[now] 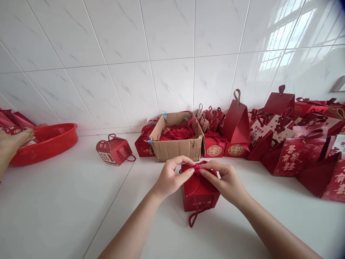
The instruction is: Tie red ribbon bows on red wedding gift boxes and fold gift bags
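A red gift box (201,201) with curved top flaps stands upright on the white table, a twisted cord handle hanging down its near side. On its top is a red ribbon (197,167) gathered into a knot or small bow. My left hand (174,176) pinches the ribbon from the left between thumb and fingers. From the right, my right hand (222,178) grips the same ribbon, its fingertips close to those of the left. The fingers partly hide the knot's exact shape. Just behind the gift box is a cardboard box (178,151) heaped with red ribbons (178,133).
Another person's hand (16,142) reaches over a red plastic basin (54,144) at far left. A small red box with cord handles (114,149) stands left of the cardboard box. Finished-looking red gift boxes (292,158) crowd the right side. A tiled wall (172,82) rises behind.
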A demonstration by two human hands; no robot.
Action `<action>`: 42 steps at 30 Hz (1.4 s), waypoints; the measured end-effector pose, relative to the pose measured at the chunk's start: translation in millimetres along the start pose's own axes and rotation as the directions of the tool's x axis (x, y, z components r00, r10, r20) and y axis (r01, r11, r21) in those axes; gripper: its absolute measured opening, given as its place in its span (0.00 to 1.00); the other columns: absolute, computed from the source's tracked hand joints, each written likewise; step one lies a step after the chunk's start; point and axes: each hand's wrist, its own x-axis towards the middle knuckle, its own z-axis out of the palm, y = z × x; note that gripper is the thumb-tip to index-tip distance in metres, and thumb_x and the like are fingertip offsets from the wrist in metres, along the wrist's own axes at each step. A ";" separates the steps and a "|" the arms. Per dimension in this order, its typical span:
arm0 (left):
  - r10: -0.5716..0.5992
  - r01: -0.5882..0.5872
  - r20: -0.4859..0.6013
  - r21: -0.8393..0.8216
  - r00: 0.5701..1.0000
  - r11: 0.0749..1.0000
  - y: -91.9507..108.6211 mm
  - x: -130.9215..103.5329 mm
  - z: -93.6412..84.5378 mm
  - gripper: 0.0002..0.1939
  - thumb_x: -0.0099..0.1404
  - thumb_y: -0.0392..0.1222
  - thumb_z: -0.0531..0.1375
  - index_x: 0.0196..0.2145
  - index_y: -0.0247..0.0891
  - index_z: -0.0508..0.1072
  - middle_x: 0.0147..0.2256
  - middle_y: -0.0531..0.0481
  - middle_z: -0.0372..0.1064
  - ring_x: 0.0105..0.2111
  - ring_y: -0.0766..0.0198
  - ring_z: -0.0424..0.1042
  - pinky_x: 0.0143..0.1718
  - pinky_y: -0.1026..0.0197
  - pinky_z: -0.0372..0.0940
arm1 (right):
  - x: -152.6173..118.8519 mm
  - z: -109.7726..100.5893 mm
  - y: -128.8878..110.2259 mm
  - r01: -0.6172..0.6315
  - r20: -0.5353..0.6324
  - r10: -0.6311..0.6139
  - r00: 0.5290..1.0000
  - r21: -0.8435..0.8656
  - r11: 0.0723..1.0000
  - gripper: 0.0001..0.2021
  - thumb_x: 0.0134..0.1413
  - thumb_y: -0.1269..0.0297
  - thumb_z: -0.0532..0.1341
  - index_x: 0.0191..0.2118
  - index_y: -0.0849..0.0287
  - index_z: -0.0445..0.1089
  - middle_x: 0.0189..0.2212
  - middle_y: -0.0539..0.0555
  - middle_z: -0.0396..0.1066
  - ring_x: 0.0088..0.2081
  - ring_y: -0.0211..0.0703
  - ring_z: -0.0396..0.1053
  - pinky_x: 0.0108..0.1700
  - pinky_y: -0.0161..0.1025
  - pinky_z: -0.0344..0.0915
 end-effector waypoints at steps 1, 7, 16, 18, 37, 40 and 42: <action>0.031 -0.031 0.006 0.002 1.000 1.000 -1.0 -0.1 -0.6 0.05 0.61 0.35 0.60 0.36 0.37 0.74 0.37 0.48 0.74 0.41 0.61 0.71 0.46 0.60 0.64 | -0.1 -0.3 -0.4 -0.015 0.004 0.014 1.000 0.012 1.000 0.10 0.55 0.57 0.61 0.38 0.53 0.77 0.36 0.54 0.76 0.39 0.46 0.71 0.40 0.41 0.67; 0.133 -0.120 -0.080 0.157 0.988 0.980 -7.5 0.6 2.5 0.04 0.61 0.40 0.61 0.33 0.38 0.74 0.34 0.48 0.74 0.37 0.61 0.72 0.44 0.58 0.64 | 0.1 -1.0 -1.3 -0.049 0.033 0.047 0.998 0.047 0.998 0.11 0.55 0.56 0.61 0.37 0.54 0.78 0.35 0.54 0.76 0.39 0.46 0.71 0.41 0.40 0.67; 0.354 -0.265 -0.154 0.416 0.922 0.870 -13.3 4.2 3.1 0.05 0.58 0.42 0.65 0.27 0.40 0.74 0.29 0.51 0.75 0.33 0.61 0.72 0.41 0.57 0.63 | -1.6 -1.1 1.9 -0.028 0.032 0.027 0.999 0.052 0.998 0.10 0.55 0.57 0.61 0.37 0.54 0.77 0.34 0.54 0.75 0.39 0.45 0.70 0.41 0.40 0.66; 0.386 -0.293 -0.154 0.419 0.910 0.859 -15.0 4.2 2.7 0.04 0.57 0.40 0.66 0.28 0.40 0.75 0.29 0.52 0.75 0.33 0.62 0.72 0.40 0.58 0.63 | -0.9 -0.8 2.7 -0.020 0.027 0.019 0.999 0.056 0.998 0.09 0.55 0.57 0.61 0.37 0.54 0.77 0.34 0.53 0.75 0.39 0.45 0.70 0.41 0.39 0.66; 0.324 -0.300 -0.011 0.351 0.946 0.887 -11.3 2.3 5.8 0.06 0.57 0.42 0.66 0.29 0.37 0.74 0.32 0.47 0.74 0.38 0.59 0.71 0.43 0.54 0.63 | 0.3 -0.2 6.0 0.062 -0.005 -0.062 0.998 0.052 0.997 0.07 0.54 0.61 0.63 0.37 0.50 0.78 0.37 0.51 0.77 0.40 0.42 0.72 0.43 0.39 0.68; 0.355 -0.319 -0.038 0.362 0.934 0.876 -12.8 3.0 6.8 0.05 0.57 0.40 0.66 0.28 0.38 0.74 0.30 0.49 0.74 0.37 0.60 0.72 0.43 0.55 0.63 | 0.9 -0.3 6.5 0.066 -0.045 -0.065 0.997 0.010 0.998 0.08 0.53 0.61 0.64 0.38 0.50 0.78 0.36 0.52 0.77 0.39 0.43 0.72 0.43 0.40 0.68; 0.351 -0.314 -0.042 0.360 0.935 0.878 -12.4 2.7 6.2 0.05 0.56 0.40 0.66 0.30 0.38 0.74 0.31 0.48 0.74 0.37 0.59 0.72 0.43 0.54 0.64 | 0.8 -0.4 6.6 0.065 -0.053 -0.066 0.996 -0.019 0.998 0.08 0.53 0.60 0.64 0.38 0.51 0.78 0.36 0.52 0.77 0.39 0.44 0.71 0.43 0.40 0.68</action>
